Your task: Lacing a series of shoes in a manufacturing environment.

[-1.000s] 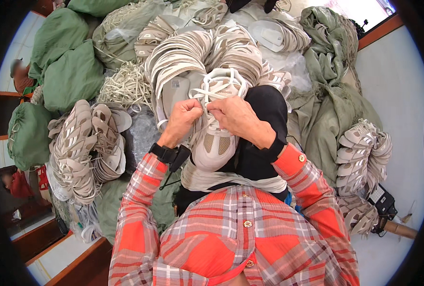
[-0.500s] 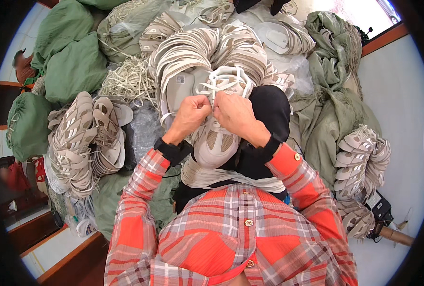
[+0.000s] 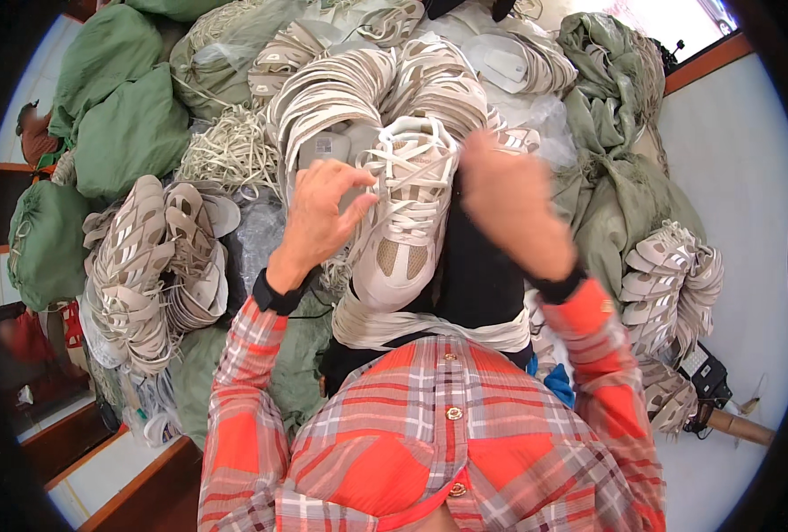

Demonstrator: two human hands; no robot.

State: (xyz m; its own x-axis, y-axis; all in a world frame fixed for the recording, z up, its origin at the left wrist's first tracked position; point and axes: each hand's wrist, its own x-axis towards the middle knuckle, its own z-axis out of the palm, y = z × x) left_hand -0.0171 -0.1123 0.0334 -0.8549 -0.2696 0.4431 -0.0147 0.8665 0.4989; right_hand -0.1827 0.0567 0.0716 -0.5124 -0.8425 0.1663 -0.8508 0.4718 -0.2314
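A beige and white shoe upper (image 3: 394, 266) with mesh at the toe lies over my lap, its toe toward me. White laces (image 3: 412, 199) are threaded across its front, with loose lengths near the top. Beside its left edge my left hand (image 3: 323, 213) is open, thumb and forefinger apart with nothing visible between them. My right hand (image 3: 514, 204) is raised to the right of the shoe upper, smeared by motion, so its fingers cannot be read. A bundle of pale laces (image 3: 376, 328) lies across my thighs.
Stacked shoe uppers (image 3: 336, 93) stand just beyond my lap. More stacks (image 3: 132, 275) lie at the left, and others (image 3: 660, 275) at the right. A heap of loose laces (image 3: 230, 151) sits near green sacks (image 3: 128, 133). Another green sack (image 3: 629, 199) is at the right.
Both hands have come off the laces at the middle of the shoe upper and moved apart, left hand leftward, right hand rightward. The lacing now shows uncovered.
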